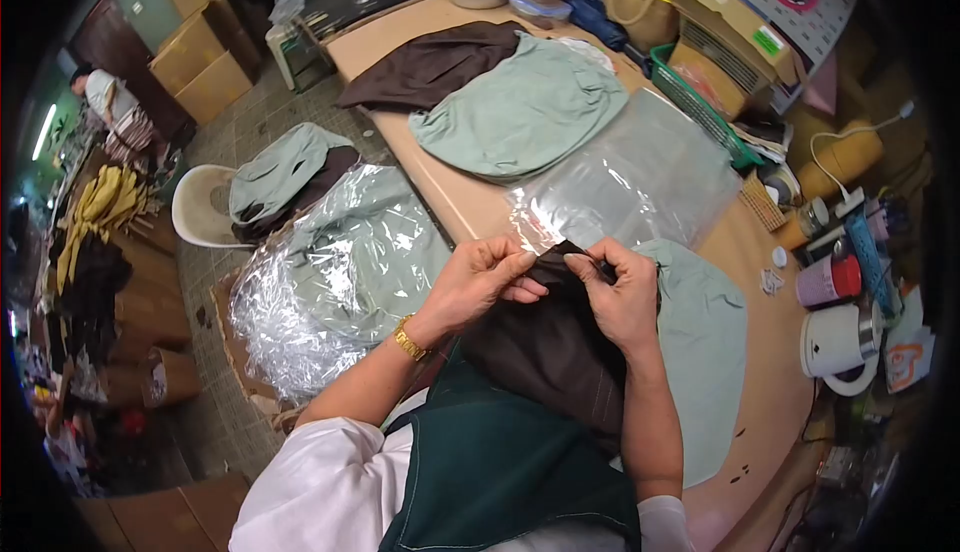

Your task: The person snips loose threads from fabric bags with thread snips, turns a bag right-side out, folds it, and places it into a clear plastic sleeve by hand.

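Observation:
A dark brown cloth [545,342] hangs from both my hands and drapes over the front of my dark green apron. My left hand [492,274], below a gold watch, pinches one side of its upper edge. On the other side, my right hand [622,292] is closed on the same edge, thumb against the fabric. Just beyond my fingers lie clear plastic bags [650,172], stacked flat on the table [440,177]. A pale green cloth [705,352] is spread beside my right forearm. Farther back rests a pale green piece with gathered edges [525,102], next to another brown cloth [450,57].
To the left, a carton holds plastic-wrapped pale green pieces [375,242]. Behind it stands a white chair [200,207] with cloths on it. A green basket [700,102], a pink-red cup [828,280] and a white kettle [832,342] line the table's right side. Another person [110,102] stands far left.

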`<state>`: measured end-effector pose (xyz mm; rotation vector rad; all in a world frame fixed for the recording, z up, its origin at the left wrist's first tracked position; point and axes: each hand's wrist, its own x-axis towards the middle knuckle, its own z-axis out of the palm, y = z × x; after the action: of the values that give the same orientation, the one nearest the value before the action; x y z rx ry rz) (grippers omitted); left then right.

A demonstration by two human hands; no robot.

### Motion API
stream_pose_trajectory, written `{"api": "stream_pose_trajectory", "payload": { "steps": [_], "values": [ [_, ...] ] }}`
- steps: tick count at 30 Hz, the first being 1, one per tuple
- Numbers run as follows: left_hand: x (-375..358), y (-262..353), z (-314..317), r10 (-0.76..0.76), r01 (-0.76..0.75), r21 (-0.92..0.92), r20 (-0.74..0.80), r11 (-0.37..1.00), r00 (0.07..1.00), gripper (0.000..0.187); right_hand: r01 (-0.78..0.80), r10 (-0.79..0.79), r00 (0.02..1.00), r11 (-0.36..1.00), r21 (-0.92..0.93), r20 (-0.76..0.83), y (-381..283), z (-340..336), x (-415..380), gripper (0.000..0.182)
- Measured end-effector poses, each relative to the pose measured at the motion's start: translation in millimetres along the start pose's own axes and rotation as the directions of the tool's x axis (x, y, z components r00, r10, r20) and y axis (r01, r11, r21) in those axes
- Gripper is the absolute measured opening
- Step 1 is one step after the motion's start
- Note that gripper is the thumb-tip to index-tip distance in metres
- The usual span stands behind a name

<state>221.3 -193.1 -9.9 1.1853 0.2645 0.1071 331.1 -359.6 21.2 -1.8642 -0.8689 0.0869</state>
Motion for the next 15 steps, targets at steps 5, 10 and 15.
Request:
{"api": "stream_pose_trajectory", "payload": {
  "steps": [5, 10, 15],
  "values": [
    [9, -9, 12, 0.054, -0.029, -0.237, 0.104, 0.971, 0.993, 0.027, -0.034, 0.020, 0.995, 0.989, -0.144, -0.097, -8, -20, -1, 0.022],
    [13, 0, 26, 0.070, -0.031, -0.264, 0.140, 0.964, 0.988, 0.026, 0.207, -0.267, 0.955, 0.912, -0.355, -0.128, -28, -37, -5, 0.032],
    [13, -3, 32, 0.142, -0.128, -0.143, 0.095, 0.982, 0.985, 0.023, 0.350, -0.428, 0.903, 0.787, -0.507, -0.040, -41, -35, -14, 0.027]
  ]
}}
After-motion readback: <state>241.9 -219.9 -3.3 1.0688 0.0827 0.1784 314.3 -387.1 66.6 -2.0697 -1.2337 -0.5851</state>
